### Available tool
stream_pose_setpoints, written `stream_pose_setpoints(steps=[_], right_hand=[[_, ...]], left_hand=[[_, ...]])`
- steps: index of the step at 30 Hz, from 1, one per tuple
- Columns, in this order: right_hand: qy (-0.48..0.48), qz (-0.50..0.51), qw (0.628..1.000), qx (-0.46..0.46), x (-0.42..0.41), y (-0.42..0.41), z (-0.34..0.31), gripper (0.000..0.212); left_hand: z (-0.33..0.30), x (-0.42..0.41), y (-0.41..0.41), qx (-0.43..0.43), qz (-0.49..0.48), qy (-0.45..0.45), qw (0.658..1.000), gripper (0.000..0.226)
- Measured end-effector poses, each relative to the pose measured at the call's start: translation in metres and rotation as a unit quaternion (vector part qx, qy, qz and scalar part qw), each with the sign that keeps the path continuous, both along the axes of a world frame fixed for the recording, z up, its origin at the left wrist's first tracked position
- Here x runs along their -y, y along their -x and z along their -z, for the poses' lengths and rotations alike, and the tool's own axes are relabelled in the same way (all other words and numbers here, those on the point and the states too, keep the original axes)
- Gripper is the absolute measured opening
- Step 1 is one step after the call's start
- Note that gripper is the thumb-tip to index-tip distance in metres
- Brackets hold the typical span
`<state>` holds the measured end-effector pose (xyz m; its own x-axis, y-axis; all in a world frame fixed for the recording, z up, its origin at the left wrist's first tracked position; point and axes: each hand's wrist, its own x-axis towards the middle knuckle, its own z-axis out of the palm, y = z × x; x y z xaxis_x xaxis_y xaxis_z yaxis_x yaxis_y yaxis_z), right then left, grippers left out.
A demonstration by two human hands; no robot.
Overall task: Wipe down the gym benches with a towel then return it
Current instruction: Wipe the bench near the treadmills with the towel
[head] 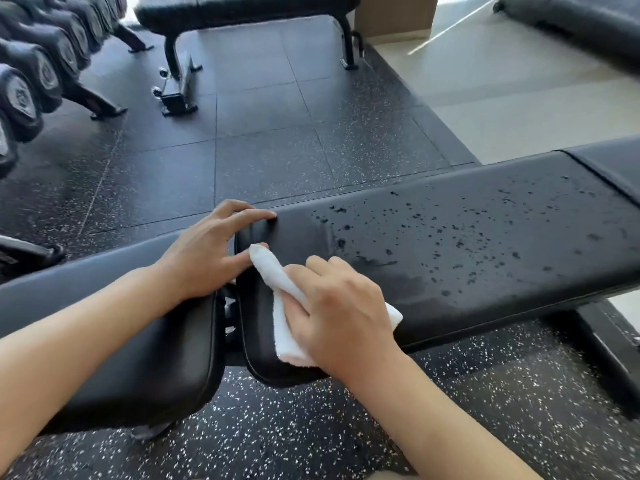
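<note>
A black padded gym bench (467,244) runs across the view from lower left to right, its long pad dotted with liquid droplets. My right hand (339,310) presses a folded white towel (287,327) flat onto the left end of that pad, near the gap between the two pads. My left hand (207,251) rests on the seat pad (138,348) at the gap, fingers spread, fingertips touching the long pad's edge. A strip of the pad beside the towel looks free of droplets.
A second black bench (249,10) stands at the back on the speckled rubber floor (263,133). A rack of dumbbells (31,77) lines the left side. A light tiled floor (502,77) begins at the right, with another dark pad (575,19) at the far right.
</note>
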<state>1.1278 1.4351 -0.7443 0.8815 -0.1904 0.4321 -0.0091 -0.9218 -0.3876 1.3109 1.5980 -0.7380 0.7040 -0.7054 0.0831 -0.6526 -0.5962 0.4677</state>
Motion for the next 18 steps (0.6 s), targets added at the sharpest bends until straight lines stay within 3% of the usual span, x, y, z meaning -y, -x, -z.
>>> stream_pose_setpoints(steps=[8, 14, 18], right_hand=[[-0.006, -0.066, 0.998, -0.007, 0.018, 0.018, -0.003, 0.010], [0.015, -0.029, 0.999, -0.020, 0.045, 0.021, -0.002, 0.015], [0.018, 0.019, 0.999, -0.047, 0.048, -0.030, -0.007, 0.015]], left_hand=[[-0.003, 0.049, -0.015, -0.034, 0.057, 0.054, 0.996, 0.035], [0.011, 0.052, -0.037, -0.063, 0.049, 0.108, 0.991, 0.025], [0.016, 0.053, -0.041, -0.080, 0.036, 0.137, 0.987, 0.023]])
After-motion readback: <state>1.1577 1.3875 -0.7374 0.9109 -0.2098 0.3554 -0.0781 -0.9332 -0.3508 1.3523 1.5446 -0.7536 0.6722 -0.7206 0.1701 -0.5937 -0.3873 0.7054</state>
